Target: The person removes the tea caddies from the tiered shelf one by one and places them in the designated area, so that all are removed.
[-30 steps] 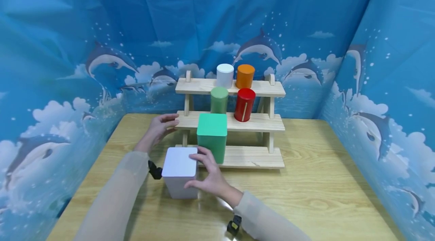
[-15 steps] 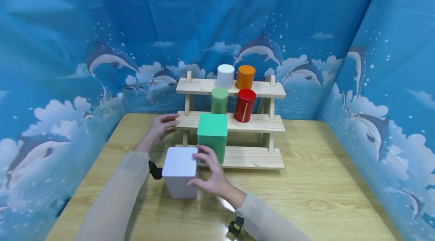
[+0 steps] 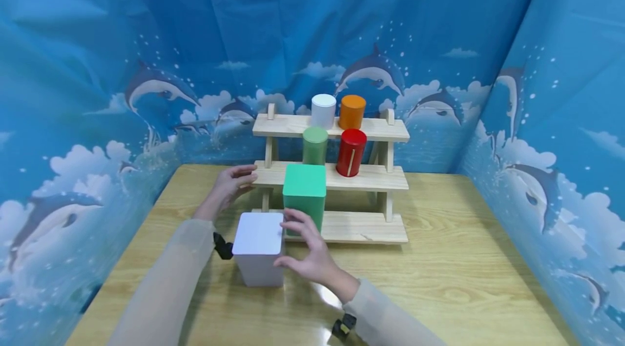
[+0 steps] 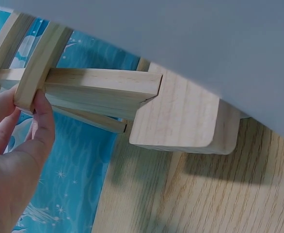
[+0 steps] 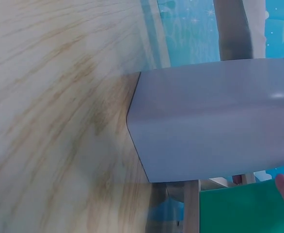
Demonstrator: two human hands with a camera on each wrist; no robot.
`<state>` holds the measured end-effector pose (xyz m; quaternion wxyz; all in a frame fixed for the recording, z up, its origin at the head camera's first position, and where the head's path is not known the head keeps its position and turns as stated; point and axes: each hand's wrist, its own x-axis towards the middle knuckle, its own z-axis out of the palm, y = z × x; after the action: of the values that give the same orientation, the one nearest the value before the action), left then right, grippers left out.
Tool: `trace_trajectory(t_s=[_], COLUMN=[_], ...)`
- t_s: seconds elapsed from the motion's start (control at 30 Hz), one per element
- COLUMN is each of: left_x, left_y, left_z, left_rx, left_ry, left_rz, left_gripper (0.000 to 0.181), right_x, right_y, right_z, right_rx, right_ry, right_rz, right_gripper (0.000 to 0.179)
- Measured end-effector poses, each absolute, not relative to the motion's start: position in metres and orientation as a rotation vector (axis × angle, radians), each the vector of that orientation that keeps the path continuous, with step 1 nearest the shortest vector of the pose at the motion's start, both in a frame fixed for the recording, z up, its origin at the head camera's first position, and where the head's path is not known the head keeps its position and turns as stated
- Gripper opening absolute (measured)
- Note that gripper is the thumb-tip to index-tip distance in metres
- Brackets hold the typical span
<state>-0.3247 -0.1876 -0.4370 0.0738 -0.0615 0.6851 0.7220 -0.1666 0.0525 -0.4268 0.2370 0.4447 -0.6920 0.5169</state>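
My right hand (image 3: 312, 256), fingers spread, sits beside the white box (image 3: 259, 233), contents hidden, slightly farther right than before; my left hand (image 3: 228, 185) pinches the wooden rack (image 3: 363, 225).

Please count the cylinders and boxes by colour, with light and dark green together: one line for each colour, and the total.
White: 2 (white cylinder, white box)
Green: 2 (green cylinder, green box)
Orange: 1 (orange cylinder)
Red: 1 (red cylinder)
Total: 6
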Motion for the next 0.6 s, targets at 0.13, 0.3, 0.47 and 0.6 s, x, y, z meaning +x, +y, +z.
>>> trace_trajectory(t_s=[0.13,0.3,0.47,0.6], left_x=[-0.324,-0.323,-0.323,-0.323], left_y=[-0.188,-0.188,-0.188,-0.187], left_z=[-0.437,-0.437,-0.438,-0.438], left_rx=[-0.187,-0.164,-0.168,-0.162], left_ry=[2.054,2.055,2.046,2.04], left_rz=[2.17,2.174,2.182,2.193], left_gripper=[0.047,0.047,0.047,0.047], right_x=[-0.166,-0.167,-0.167,-0.168], right_y=[0.054,0.058,0.063,0.068], right_z=[-0.425,-0.421,-0.414,-0.409], right_rx=[1.235,1.249,1.267,1.282], right_ry=[-1.855,-1.814,-1.755,-1.704], right_rz=[1.4,1.394,1.367,1.351], right_gripper=[0.067,0.063,0.058,0.053])
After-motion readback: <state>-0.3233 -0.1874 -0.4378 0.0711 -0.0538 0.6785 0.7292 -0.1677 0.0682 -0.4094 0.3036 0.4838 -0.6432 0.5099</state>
